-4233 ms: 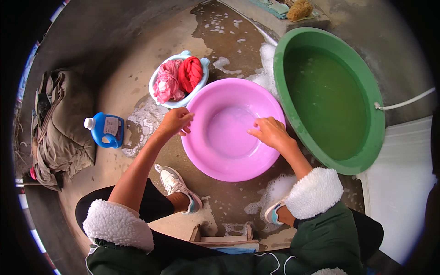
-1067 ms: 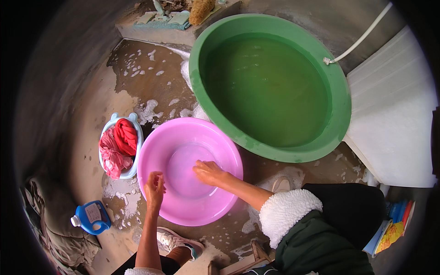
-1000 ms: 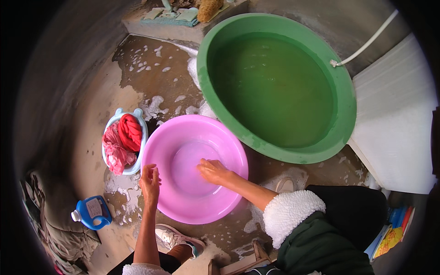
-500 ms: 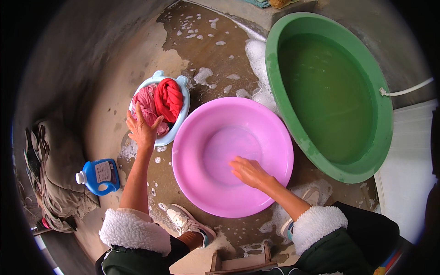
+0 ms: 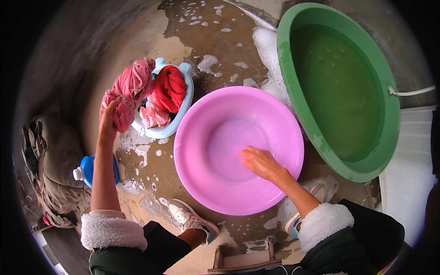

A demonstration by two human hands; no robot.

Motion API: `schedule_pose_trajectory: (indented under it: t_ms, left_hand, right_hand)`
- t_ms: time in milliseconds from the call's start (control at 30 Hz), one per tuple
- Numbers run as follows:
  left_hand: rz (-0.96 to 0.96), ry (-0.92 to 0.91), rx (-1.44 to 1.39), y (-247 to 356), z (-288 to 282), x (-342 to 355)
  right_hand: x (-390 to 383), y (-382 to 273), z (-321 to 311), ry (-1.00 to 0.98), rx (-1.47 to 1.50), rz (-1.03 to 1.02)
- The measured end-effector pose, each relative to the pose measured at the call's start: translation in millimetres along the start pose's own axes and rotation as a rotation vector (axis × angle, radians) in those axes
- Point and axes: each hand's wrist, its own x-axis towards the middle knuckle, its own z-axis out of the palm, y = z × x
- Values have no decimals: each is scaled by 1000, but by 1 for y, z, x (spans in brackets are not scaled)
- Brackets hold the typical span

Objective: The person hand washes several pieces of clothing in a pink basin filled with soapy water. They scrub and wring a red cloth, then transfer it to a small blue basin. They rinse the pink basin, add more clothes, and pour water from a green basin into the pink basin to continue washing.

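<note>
My left hand (image 5: 109,120) grips a wrung, bunched pink garment (image 5: 133,85), raised over the left side of a small light-blue basin (image 5: 184,110) with ear-shaped tabs. A red garment (image 5: 170,89) and another pink cloth (image 5: 155,113) lie in that basin. Over the large pink basin (image 5: 238,201) in the middle, my right hand (image 5: 262,163) hangs palm down with its fingers loosely apart, holding nothing. Shallow, cloudy water covers the bottom of the pink basin. Whether the fingertips touch it I cannot tell.
A big green tub (image 5: 389,151) of water stands at the right, with a white hose (image 5: 415,93) at its side. Left of my forearm is a blue detergent bottle (image 5: 87,170), beside a heap of grey-brown cloth (image 5: 64,169). Foam lies on the wet floor (image 5: 215,27).
My left hand has taken hold of the pink garment and lifted it out of the light-blue basin toward the left. The right hand stays over the pink basin, turned slightly.
</note>
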Motion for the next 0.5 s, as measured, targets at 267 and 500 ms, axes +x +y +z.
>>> schedule_pose_trajectory:
  t_ms: [267,500]
  left_hand:
    - [-205,-538,-80,81,52,-79]
    - [-369,-775,211,-4,120,-81]
  right_hand:
    - [3,1,-36,301,-33,52]
    - [10,3,-55,612,61,78]
